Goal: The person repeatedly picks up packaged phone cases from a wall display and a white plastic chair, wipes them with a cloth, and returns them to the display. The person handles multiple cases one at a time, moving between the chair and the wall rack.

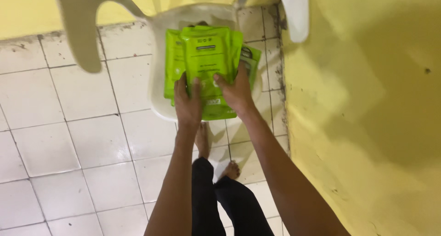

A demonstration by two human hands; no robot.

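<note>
a stack of green pouches is held on the seat of a white plastic chair, gripped at its near edge by both hands. the left hand is closed on the near left corner of the stack, thumb on top and fingers curled under or against the edge. the right hand is closed on the near right corner in the same way, thumb laid flat on the top pouch. the pouches are fanned a little: one sticks out toward the left edge of the seat, another toward the right edge (its printed face is partly hidden). the top pouch lies roughly square and overhangs the seat's front edge slightly.

as far as can be judged, the pouches are already gathered into one pile on the seat, but the pile is not yet squared; the edges are uneven, so some aligning appears to be left. it cannot be told whether the pile is resting fully on the seat or is lifted a little.

bare feet are seen on the tiled floor just before the chair, and a yellow wall stands close along the right.
</note>
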